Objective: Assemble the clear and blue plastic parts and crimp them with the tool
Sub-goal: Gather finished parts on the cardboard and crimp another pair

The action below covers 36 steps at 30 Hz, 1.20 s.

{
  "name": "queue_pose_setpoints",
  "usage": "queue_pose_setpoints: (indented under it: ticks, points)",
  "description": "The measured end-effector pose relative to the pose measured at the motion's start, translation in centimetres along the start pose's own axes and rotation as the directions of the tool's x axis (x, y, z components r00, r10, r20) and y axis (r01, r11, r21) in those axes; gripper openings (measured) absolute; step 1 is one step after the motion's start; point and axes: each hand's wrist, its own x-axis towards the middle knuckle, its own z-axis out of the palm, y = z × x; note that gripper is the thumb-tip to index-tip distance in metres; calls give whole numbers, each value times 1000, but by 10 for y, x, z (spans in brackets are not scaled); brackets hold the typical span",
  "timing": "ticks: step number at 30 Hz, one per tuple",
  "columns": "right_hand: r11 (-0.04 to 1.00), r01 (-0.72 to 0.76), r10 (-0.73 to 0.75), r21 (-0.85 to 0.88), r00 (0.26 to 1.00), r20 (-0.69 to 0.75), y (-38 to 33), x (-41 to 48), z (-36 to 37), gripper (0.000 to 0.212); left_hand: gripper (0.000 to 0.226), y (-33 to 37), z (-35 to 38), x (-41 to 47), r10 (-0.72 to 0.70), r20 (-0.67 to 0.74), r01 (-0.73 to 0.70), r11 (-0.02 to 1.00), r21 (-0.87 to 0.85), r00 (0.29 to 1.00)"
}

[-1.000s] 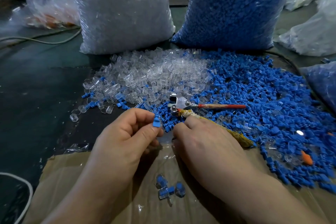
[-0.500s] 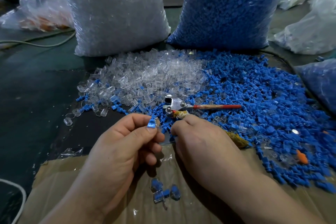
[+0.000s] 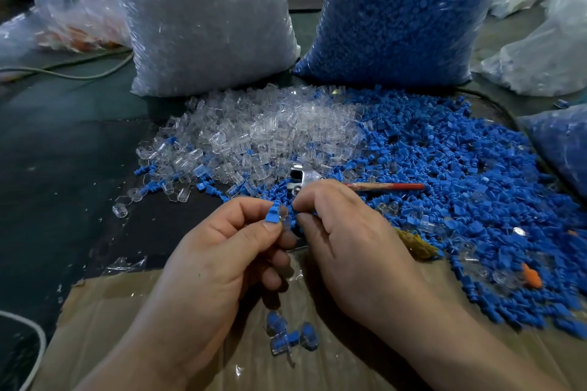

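My left hand pinches a small blue plastic part between thumb and forefinger. Right beside it, my right hand pinches a small clear part at its fingertips, touching the blue one. The crimping tool, with a metal head and a red handle, lies on the parts just behind my right hand; its other handle, wrapped in yellow cloth, passes under that hand. A heap of clear parts and a wide spread of blue parts cover the table behind.
Three joined clear-and-blue pieces lie on the cardboard sheet below my hands. A big bag of clear parts and a bag of blue parts stand at the back. A small orange piece lies at right.
Both hands rose slightly and came closer together. The blue part in my left hand now meets the clear part at my right fingertips. The tool has not moved.
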Motion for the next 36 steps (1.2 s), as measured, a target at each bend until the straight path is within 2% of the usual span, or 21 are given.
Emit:
queue_pose_setpoints:
  ticks: [5,9,15,18,20,22,25,29,31,34,36]
  points:
    - [994,-11,18,108,998,-67,-4,-4,-4,7,18,0,0,0,20,-3,-20,999,-34,1000]
    - [981,-46,53,191,998,-29,-6,-6,-7,4,20,-4,-2,1,46,-3,-46,999,-16,999]
    - [954,-106,102,279,994,28,-8,-6,-12,11,20,-8,-5,0,75,10,-75,994,77,997]
    - [824,-222,217,521,974,72,-7,-6,-11,12,23,-7,-1,-3,108,13,-109,985,131,994]
    - [744,-268,272,612,958,89,-6,-6,-11,14,28,-8,1,-5,135,-2,-133,977,168,991]
    - [800,-228,248,555,968,40,-4,-6,-9,15,19,-9,2,-5,164,-22,-155,965,212,986]
    - [941,-104,137,321,987,-81,-2,-7,-7,15,12,-10,2,-6,231,-40,-204,918,340,972]
    - [990,35,-16,136,990,-143,-4,-7,-6,18,23,-7,1,-8,388,-57,-282,755,592,920]
    - [994,80,-69,75,987,-142,-6,-7,-7,17,20,-5,1,-8,407,-44,-284,707,648,912]
    - [994,113,-112,3,988,-102,-11,-6,-8,18,27,-8,0,-6,305,-5,-259,818,513,952]
    - [991,129,-132,-40,988,-76,-13,-5,-10,27,34,-10,0,-4,260,-38,-227,897,379,965]
